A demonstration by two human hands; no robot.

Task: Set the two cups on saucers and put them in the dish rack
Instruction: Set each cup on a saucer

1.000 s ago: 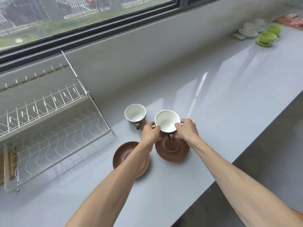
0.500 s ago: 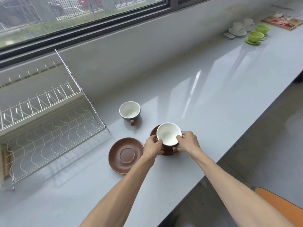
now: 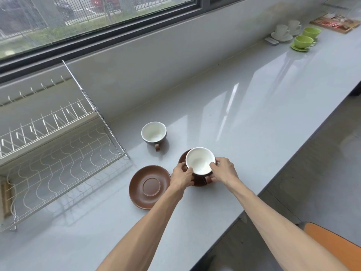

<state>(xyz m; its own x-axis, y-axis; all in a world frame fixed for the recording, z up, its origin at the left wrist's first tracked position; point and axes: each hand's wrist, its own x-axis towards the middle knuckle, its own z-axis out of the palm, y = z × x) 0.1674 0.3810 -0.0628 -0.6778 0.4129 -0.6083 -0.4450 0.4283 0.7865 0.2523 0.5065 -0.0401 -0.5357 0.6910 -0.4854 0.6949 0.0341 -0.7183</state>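
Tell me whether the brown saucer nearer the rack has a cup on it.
No. The saucer is bare, its centre ring showing.

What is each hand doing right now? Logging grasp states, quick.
Left hand: closed on the white-lined brown ceramic cup, over a brown saucer.
Right hand: closed on the same cup.

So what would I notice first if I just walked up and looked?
Probably the two hands, left and right, holding a white-lined cup on a brown saucer near the counter's front edge. Next, the empty saucer to its left, the other cup behind, and the wire rack at far left.
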